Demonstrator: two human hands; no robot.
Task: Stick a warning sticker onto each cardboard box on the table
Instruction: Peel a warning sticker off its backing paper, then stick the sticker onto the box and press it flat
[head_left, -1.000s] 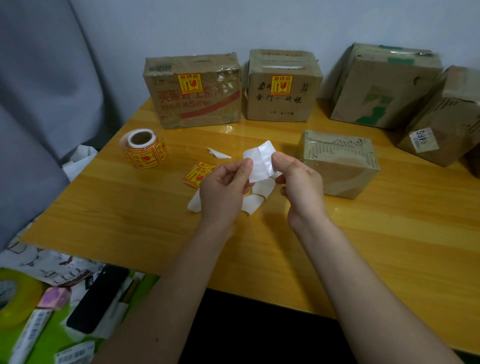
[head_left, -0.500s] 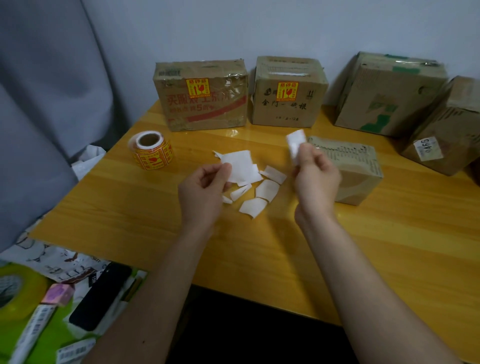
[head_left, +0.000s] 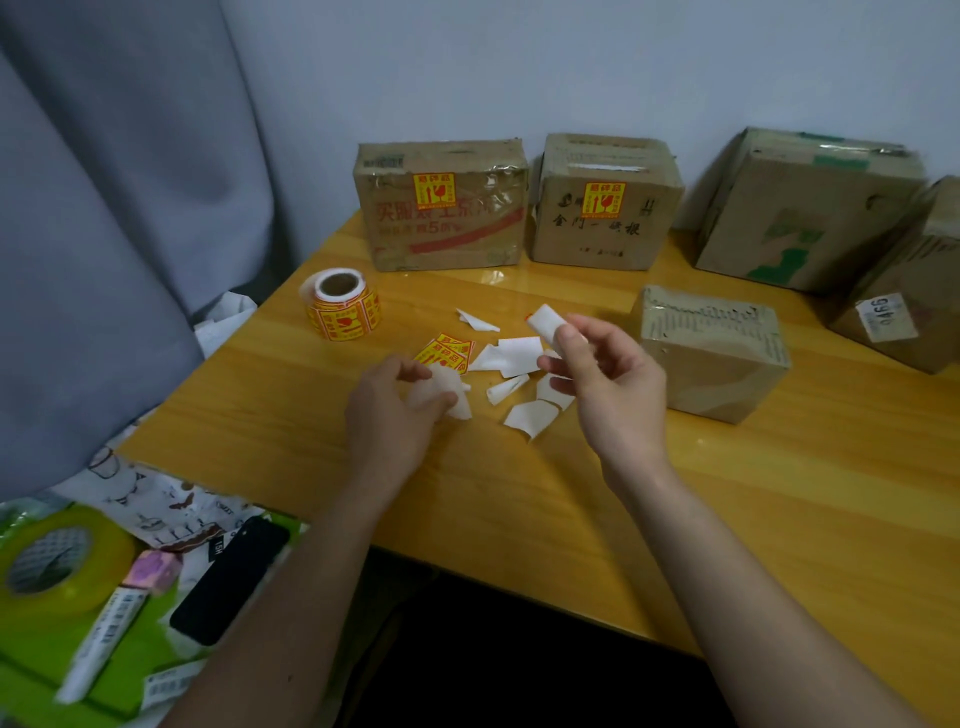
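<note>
My right hand (head_left: 602, 374) pinches a peeled sticker (head_left: 544, 321) at its fingertips; only the white back shows. My left hand (head_left: 392, 410) holds a crumpled white backing paper (head_left: 441, 395) just above the table. Two loose yellow-red stickers (head_left: 447, 352) lie flat near several backing scraps (head_left: 514, 353). A sticker roll (head_left: 343, 306) stands at the left. Two boxes at the back (head_left: 441, 228) (head_left: 605, 208) each carry a yellow-red warning sticker. The small box (head_left: 711, 358) beside my right hand, the large box (head_left: 810, 213) and the far-right box (head_left: 904, 291) show none.
The yellow wooden table (head_left: 779, 519) ends at a front edge near my forearms. Left of it, lower down, lie a yellow tape roll (head_left: 52, 566), a black phone (head_left: 228, 582) and papers. A grey curtain (head_left: 104, 208) hangs at the left.
My hands pulled apart: the sticker came off its backing. The right hand carried the sticker right, near the small box; the left hand lowered and crumpled the backing. The loose stickers came back into sight.
</note>
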